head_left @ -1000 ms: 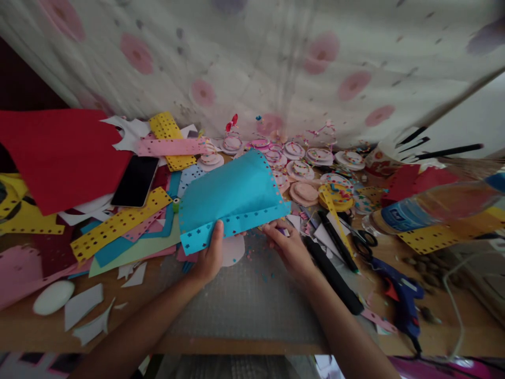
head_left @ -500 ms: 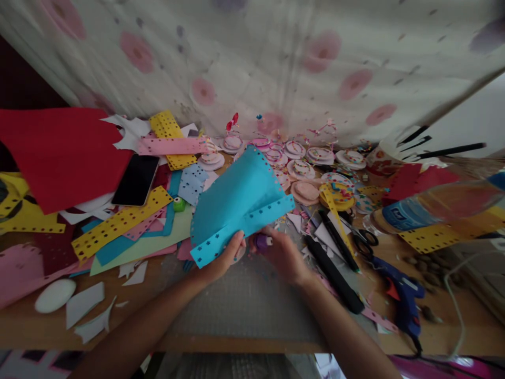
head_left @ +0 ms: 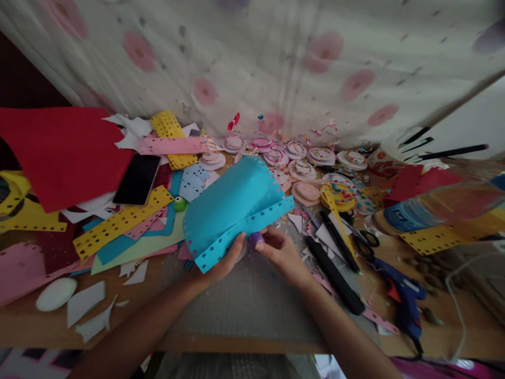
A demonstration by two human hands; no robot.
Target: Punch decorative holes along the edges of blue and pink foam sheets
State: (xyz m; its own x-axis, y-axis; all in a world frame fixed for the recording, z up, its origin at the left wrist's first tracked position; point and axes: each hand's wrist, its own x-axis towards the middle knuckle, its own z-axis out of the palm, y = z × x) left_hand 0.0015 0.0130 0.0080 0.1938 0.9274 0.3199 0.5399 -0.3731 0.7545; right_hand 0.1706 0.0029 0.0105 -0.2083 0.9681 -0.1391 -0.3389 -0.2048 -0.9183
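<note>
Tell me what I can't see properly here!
In the head view:
Left hand: most fingers hidden behind the bright blue paper sheet with punched edges.
Small rounded purple tool: partly covered by the right hand.
Clear plastic bottle: blue cap cut off by the picture's right edge; blue label print too small and blurred to read.

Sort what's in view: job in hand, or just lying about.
Job in hand, most likely:
blue paper, in the left hand
purple tool, in the right hand

Just lying about, it seems:
phone
red paper
glue gun
bottle
</note>
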